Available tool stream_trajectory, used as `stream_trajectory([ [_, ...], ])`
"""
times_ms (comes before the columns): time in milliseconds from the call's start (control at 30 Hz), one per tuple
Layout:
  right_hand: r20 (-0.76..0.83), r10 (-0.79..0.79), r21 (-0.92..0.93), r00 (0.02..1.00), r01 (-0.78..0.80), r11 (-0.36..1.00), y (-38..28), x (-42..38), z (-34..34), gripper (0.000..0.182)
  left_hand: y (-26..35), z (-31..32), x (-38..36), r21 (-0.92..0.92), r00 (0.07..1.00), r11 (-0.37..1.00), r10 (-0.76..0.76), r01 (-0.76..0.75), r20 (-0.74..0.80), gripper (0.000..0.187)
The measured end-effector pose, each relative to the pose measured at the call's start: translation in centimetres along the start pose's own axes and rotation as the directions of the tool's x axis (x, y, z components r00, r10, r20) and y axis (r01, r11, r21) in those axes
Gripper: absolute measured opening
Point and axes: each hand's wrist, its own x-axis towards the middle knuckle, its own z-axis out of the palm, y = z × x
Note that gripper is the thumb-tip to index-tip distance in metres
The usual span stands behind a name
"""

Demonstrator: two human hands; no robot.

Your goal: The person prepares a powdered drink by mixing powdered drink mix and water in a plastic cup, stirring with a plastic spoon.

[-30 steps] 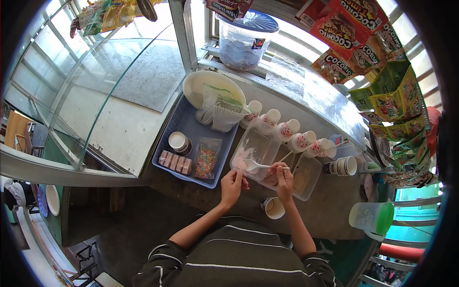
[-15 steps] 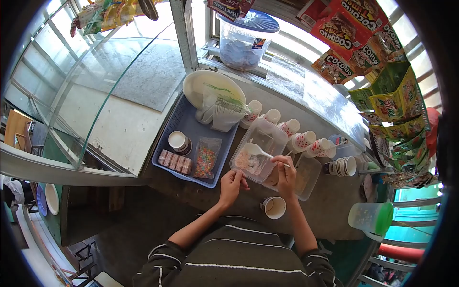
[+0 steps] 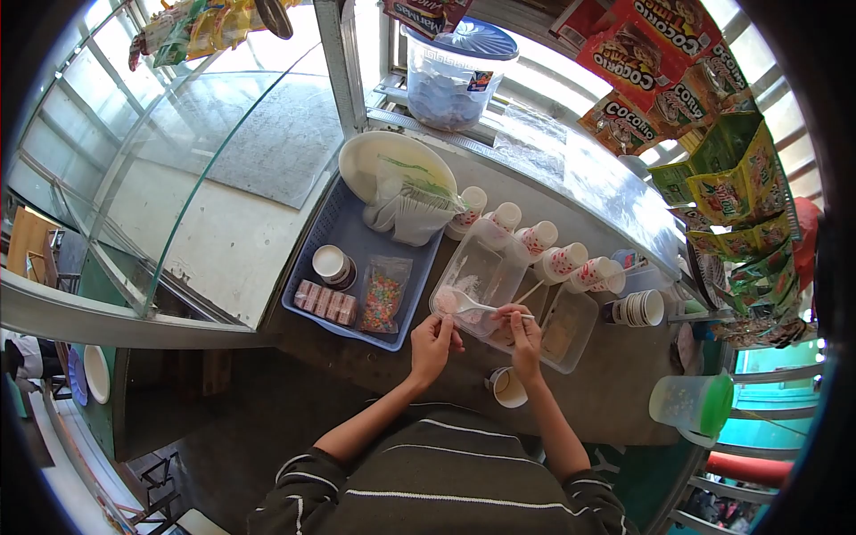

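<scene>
My right hand (image 3: 524, 349) is closed on the handle of a white plastic spoon (image 3: 477, 306). The spoon's bowl sits among pink powder or crumbs (image 3: 448, 301) in the near left corner of a clear plastic container (image 3: 495, 267). At that same corner, my left hand (image 3: 432, 350) pinches the container's near edge. Just below the right hand stands a paper cup (image 3: 509, 388), its mouth facing up toward me. A second clear container (image 3: 571, 330) lies to the right, partly behind the right hand, with a stick or handle across its left side.
On the left, a blue tray (image 3: 294, 294) carries a bag of colored candies (image 3: 385, 294), pink packs (image 3: 325, 301), a cup stack (image 3: 332, 265) and bagged plastic spoons (image 3: 412, 214). Upside-down cups (image 3: 538, 237) line the back. A green-lidded container (image 3: 687, 406) stands right.
My right hand has shifted slightly left and down, bringing the spoon's bowl to the container's near left corner. The pink contents look gathered there. My left hand stays at the edge.
</scene>
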Motion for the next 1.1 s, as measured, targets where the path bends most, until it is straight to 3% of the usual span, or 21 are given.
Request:
stream_trajectory([
  [67,-0.004,-0.059,-0.039,0.998,0.058,0.998,-0.4,0.0,0.5,0.031,0.0,-0.2,0.0,0.030,1.000,1.000,0.001,-0.002,0.014,0.027],
  [133,-0.006,-0.118,-0.079,0.993,0.117,0.990,-0.9,0.2,0.6,0.030,-0.1,-0.5,0.2,-0.060,0.999,0.998,-0.027,0.028,0.017,0.028],
  [200,0.100,-0.296,-0.369,0.950,0.312,0.875,-1.7,0.7,0.2,0.024,-0.1,-0.6,0.2,-0.081,1.000,0.996,-0.030,0.031,0.009,0.028],
  [233,0.099,-0.296,-0.370,0.950,0.312,0.875,-2.2,0.8,0.0,0.024,-0.1,-0.6,0.2,-0.104,0.999,0.994,-0.032,0.032,0.002,0.029],
  [300,0.321,-0.362,-0.465,0.875,0.478,0.745,-3.3,1.3,-0.5,0.013,-0.1,-0.6,0.2,-0.078,1.000,0.997,-0.030,0.031,0.004,0.029],
  [433,0.298,-0.431,-0.583,0.851,0.521,0.624,-6.3,2.3,-1.6,0.010,-0.5,-0.7,0.2,-0.080,1.000,0.996,-0.024,0.025,0.007,0.028],
  [500,0.415,-0.396,-0.736,0.819,0.558,0.383,-8.4,2.3,-1.6,0.009,-0.8,-0.5,0.1,-0.116,0.999,0.992,-0.039,0.039,0.003,0.027],
  [667,0.531,-0.413,-0.742,0.740,0.641,0.195,-9.0,1.1,0.8,0.005,-1.2,0.6,-0.1,-0.264,0.996,0.960,-0.092,0.092,0.012,0.025],
  [733,0.514,-0.451,-0.749,0.730,0.638,0.179,-9.8,1.1,1.2,0.006,-1.4,0.7,-0.1,-0.388,0.985,0.906,-0.168,0.168,0.033,0.024],
  [967,0.531,-0.501,-0.742,0.684,0.660,0.116,-9.8,1.5,1.3,0.017,-1.7,0.5,-0.1,-0.432,0.982,0.882,-0.178,0.186,0.059,0.025],
  [1100,0.533,-0.466,-0.757,0.707,0.644,0.110,-9.0,1.7,1.1,0.017,-1.4,0.6,-0.4,-0.403,0.981,0.894,-0.186,0.196,0.064,0.025],
])
